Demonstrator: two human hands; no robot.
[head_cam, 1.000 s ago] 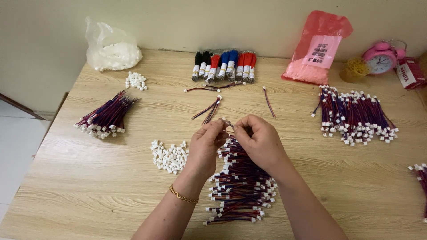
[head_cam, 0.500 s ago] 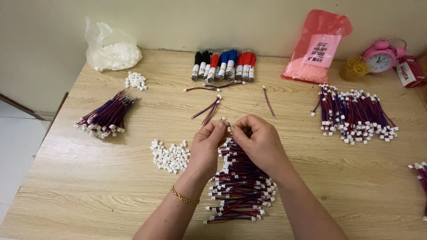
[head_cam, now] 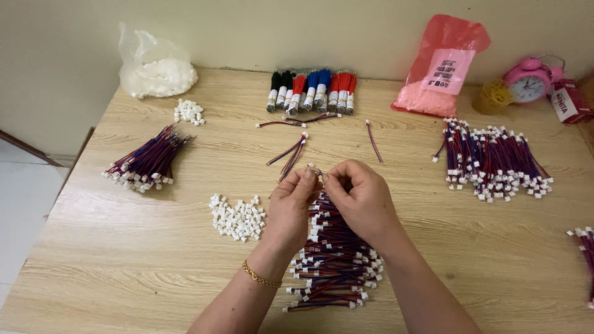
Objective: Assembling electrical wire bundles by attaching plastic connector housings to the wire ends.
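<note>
— Pinching something tiny, both hands together at table centre. The left hand and right hand meet fingertip to fingertip, closed tight on a small wire piece with a white end; thin lead, hard to make out more.

— Where does that sit?

— Just above the near pile of red-and-blue wire leads, which lies on the wooden table under the wrists. The hands partly cover its top end. A gold bracelet is on the left wrist.

— Around it?

— A heap of small white connectors just left of the left hand. Loose wire strands just beyond the fingertips, one single strand to the right of those. Far left, a second bundle of leads; far right, a big spread pile of leads. Another few leads at the right edge, cut off.

— Back row?

— Taped wire hanks in black, red, blue along the wall. A clear bag of white parts in the left corner, a small white cluster near it. A pink plastic bag and a pink alarm clock to the right.
</note>
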